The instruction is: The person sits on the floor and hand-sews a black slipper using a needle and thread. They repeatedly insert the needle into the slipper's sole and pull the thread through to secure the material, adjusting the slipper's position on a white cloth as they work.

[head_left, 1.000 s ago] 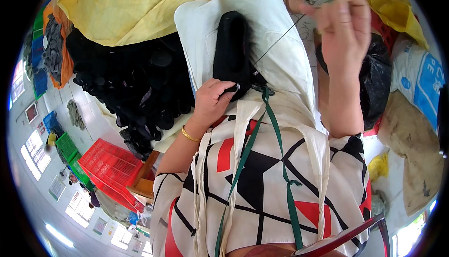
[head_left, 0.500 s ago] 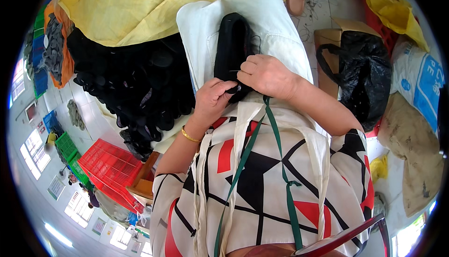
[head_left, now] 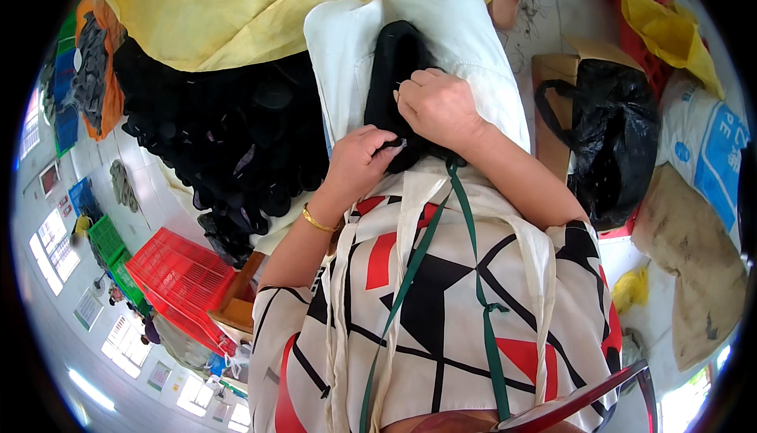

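Note:
A black cloth shoe [head_left: 383,70] lies lengthwise on the white cloth [head_left: 339,46] over my lap, its opening facing up. My left hand [head_left: 356,161] is closed on the shoe's near end, pinching the dark fabric between thumb and fingers. My right hand [head_left: 441,108] is over the shoe's right side with curled fingers. A short thin sliver, apparently a needle [head_left: 398,83], shows at its fingertips. The shoe's near right part is hidden under that hand. To the left is a large heap of black shoes [head_left: 229,129].
Yellow cloth [head_left: 229,7] covers the heap's far side. On the right stand a cardboard box [head_left: 552,110], a black plastic bag [head_left: 615,133] and a blue-and-white sack [head_left: 706,137]. Red crates [head_left: 181,283] and green crates [head_left: 110,244] sit at lower left.
My right hand has risen slightly away from my left, up along the shoe. The left hand keeps its pinch at the near end, with the wrist shifted little.

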Tool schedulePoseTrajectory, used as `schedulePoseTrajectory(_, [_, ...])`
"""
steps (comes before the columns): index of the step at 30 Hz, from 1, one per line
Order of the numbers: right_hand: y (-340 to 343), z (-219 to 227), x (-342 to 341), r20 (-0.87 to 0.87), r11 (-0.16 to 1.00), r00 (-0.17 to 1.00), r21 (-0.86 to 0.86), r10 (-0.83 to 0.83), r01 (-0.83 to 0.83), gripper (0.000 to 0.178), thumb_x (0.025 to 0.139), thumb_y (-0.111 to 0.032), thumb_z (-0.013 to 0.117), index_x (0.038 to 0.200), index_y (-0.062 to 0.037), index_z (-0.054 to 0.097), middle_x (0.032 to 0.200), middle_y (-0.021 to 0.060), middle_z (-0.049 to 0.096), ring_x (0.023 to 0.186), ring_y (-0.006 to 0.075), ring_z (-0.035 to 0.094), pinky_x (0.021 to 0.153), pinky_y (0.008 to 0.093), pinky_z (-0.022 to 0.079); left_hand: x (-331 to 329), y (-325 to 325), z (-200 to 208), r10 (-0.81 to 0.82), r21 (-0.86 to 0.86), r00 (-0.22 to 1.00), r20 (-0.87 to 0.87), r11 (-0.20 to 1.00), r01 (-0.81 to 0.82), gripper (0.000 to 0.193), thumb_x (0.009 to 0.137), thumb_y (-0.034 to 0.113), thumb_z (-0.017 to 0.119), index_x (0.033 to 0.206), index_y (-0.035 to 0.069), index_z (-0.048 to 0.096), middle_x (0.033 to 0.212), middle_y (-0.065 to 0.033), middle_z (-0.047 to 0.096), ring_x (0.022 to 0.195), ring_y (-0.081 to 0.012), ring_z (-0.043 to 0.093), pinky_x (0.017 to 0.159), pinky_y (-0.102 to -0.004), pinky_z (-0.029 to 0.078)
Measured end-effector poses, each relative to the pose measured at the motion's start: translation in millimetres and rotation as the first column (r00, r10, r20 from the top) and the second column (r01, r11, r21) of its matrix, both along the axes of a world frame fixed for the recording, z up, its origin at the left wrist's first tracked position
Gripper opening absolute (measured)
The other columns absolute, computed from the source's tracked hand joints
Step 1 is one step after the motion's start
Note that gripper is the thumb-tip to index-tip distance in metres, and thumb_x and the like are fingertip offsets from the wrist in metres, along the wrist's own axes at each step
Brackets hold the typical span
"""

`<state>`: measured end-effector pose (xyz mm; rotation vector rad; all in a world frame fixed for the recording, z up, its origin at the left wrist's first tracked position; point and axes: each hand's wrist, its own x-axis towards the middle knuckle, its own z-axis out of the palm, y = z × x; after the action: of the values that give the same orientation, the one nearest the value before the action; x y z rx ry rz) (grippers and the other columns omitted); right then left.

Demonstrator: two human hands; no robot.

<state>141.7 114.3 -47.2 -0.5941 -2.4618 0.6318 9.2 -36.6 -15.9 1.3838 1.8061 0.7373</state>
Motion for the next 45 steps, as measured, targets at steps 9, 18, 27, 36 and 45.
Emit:
schedulePoseTrajectory(9, [0.6,22.1,12.4,-0.130,0.998,0.991,-0.051,0.036,-0.043,0.022,0.079,-0.016,0.074,0.067,-0.0097,0.057,0.068,0.0058,0.054,0.064,0.0254,0.057,0.055,0.0367,0.049,26.4,-36.7,5.0,0.474,-0.214,0.880,0.010,0.861,-0.462,0.044,0.075,0.026,0.087,0.094,0.001,0.057,0.075,-0.0044,0.057,0.065,-0.0098,0.053,0.058,-0.0247,0.046])
schedulePoseTrajectory(18, [31.3,77.2,26.2,-0.186,0.995,0.981,0.068,-0.060,0.074,0.014,0.077,-0.010,0.075,0.074,-0.0095,0.062,0.071,0.0077,0.057,0.066,0.0283,0.059,0.058,0.0398,0.050,-48.2,-16.8,26.1,0.528,0.170,0.793,0.306,0.789,-0.591,0.025,0.081,-0.003,0.066,0.099,0.003,0.049,0.082,-0.0004,0.056,0.075,-0.0079,0.054,0.068,-0.0252,0.047])
schedulePoseTrajectory(27, [63.4,62.9,84.7,0.179,0.997,0.984,-0.078,0.021,-0.007,0.007,0.082,-0.008,0.071,0.080,-0.0045,0.065,0.075,0.0117,0.060,0.068,0.0330,0.061,0.061,0.0410,0.050,-143.6,65.3,71.6,-0.064,-0.107,0.960,0.273,0.990,0.096,0.022,0.088,0.013,0.067,0.108,0.003,0.067,0.100,-0.0042,0.070,0.094,-0.0127,0.062,0.084,-0.0283,0.049])
schedulePoseTrajectory(36, [62.4,66.0,20.9,0.068,0.886,0.997,-0.460,-0.028,0.057,0.016,0.087,-0.013,0.072,0.098,-0.0017,0.068,0.087,0.0161,0.065,0.075,0.0276,0.065,0.066,0.0356,0.053,-92.0,54.9,52.0,0.346,0.172,0.899,-0.267,0.935,-0.309,0.035,0.092,0.036,0.066,0.081,0.003,0.062,0.077,-0.0129,0.059,0.074,-0.0316,0.059,0.065,-0.0407,0.048])
schedulePoseTrajectory(45, [37.2,52.4,-75.7,-0.052,0.848,0.939,-0.416,0.339,-0.329,0.023,0.079,-0.006,0.075,0.100,-0.0044,0.067,0.091,0.0128,0.062,0.087,0.0325,0.061,0.075,0.0395,0.052,-54.1,27.4,30.1,0.473,0.343,0.858,-0.202,0.855,-0.390,0.019,0.080,0.012,0.075,0.093,0.007,0.062,0.082,-0.0094,0.060,0.074,-0.0289,0.060,0.062,-0.0382,0.049])
